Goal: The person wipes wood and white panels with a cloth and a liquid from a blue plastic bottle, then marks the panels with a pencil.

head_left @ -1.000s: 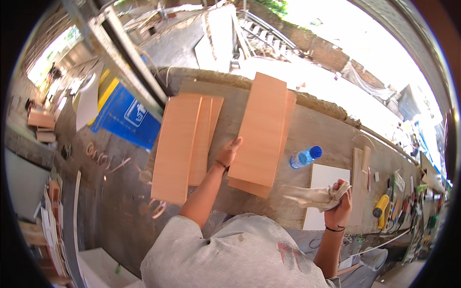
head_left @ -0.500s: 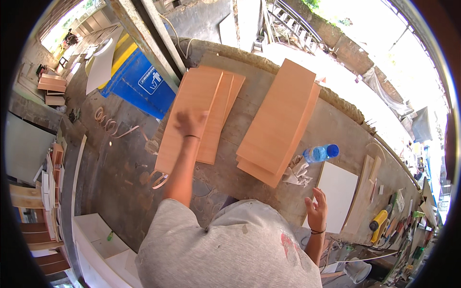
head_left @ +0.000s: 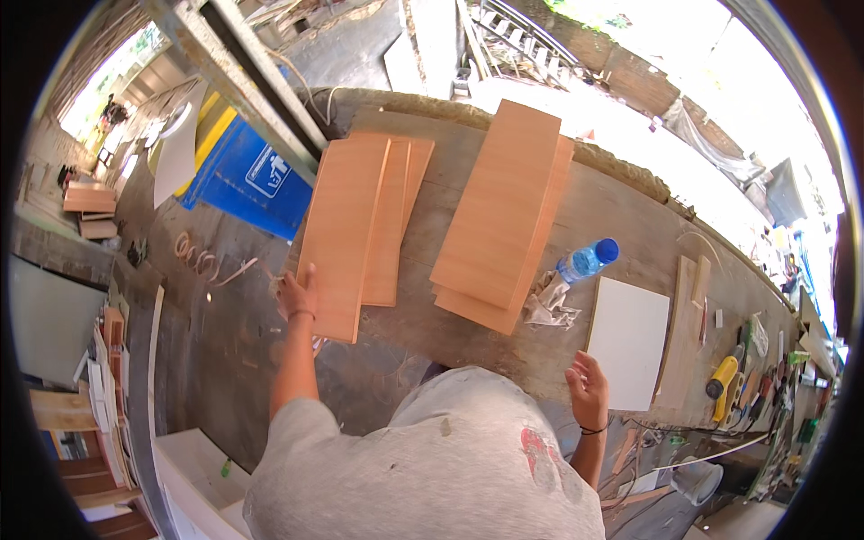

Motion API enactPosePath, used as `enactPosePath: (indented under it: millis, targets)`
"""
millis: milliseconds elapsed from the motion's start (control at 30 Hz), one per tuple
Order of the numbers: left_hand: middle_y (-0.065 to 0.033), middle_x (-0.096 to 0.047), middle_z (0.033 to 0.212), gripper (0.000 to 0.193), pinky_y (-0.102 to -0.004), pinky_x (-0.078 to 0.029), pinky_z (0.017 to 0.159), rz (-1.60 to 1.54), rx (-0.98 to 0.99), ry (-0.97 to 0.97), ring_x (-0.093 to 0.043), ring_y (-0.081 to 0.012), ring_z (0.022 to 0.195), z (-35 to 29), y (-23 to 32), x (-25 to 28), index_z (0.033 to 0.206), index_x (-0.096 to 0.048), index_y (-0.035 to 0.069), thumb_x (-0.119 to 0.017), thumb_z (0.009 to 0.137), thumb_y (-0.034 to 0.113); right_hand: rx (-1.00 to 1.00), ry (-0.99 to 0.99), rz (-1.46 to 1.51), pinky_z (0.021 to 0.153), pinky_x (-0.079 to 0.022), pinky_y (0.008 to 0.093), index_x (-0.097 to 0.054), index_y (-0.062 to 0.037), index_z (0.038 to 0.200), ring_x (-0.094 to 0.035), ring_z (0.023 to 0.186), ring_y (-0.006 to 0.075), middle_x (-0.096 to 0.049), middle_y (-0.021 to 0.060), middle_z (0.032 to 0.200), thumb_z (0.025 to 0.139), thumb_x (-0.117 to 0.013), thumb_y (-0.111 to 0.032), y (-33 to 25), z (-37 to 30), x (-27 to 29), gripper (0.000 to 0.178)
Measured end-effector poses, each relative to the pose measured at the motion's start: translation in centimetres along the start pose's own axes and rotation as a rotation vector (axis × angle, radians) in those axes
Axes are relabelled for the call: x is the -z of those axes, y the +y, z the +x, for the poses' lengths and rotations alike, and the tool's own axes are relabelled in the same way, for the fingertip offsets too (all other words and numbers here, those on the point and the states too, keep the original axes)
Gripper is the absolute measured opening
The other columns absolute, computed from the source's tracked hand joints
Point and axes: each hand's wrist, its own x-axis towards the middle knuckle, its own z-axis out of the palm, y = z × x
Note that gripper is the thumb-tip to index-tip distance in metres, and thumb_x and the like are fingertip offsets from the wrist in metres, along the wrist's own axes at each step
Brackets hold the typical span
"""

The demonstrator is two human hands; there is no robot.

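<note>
My left hand (head_left: 296,292) is at the left edge of the top reddish-brown wooden board (head_left: 346,229), near its close end. The thumb lies along the board's edge and the other fingers are partly hidden; the hand appears closed on that edge. More boards (head_left: 387,243) of the same colour lie fanned out beneath it to the right. My right hand (head_left: 589,389) hovers at the bench's near side, beside a white panel (head_left: 630,342). Its fingers are loosely bent and apart, holding nothing.
A second stack of boards (head_left: 499,211) lies mid-bench. To its right are a crumpled cloth (head_left: 551,301) and a blue-capped water bottle (head_left: 587,260). Tools, including a yellow one (head_left: 723,382), lie far right. A blue bin (head_left: 256,184) and a metal post (head_left: 243,76) stand left.
My left hand has gone from the top board's face to its left edge, nearer me. That board has shifted and turned, its near end now closer to me. My right hand stays empty.
</note>
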Motion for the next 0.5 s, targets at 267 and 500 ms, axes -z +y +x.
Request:
enactPosePath:
  millis: [267,500]
  targets:
    - [-0.0203,0.000,0.156,0.131,-0.0736,-0.019,0.100,0.291,-0.489,-0.204,0.009,-0.0422,0.143,-7.8,2.5,-3.8,0.151,-0.012,0.012,-0.078,0.052,0.067,0.034,0.051,-0.095,0.082,-0.050,0.0358,-0.058,-0.0011,0.120,-0.063,0.101,0.0279,-0.064,0.0174,0.111,0.084,-0.067,-0.020,-1.1,-3.3,0.7,0.042]
    - [-0.0122,-0.004,0.158,0.114,-0.0773,-0.028,0.093,0.336,-0.429,0.026,-0.010,-0.0416,0.143,-5.9,0.8,-6.7,0.152,-0.003,0.023,-0.076,0.065,0.014,-0.070,0.418,-0.041,0.085,-0.051,0.0363,-0.060,0.0026,0.115,-0.065,0.096,0.0293,-0.064,0.0202,0.110,0.084,-0.066,-0.024,1.4,-8.9,6.4,0.042]
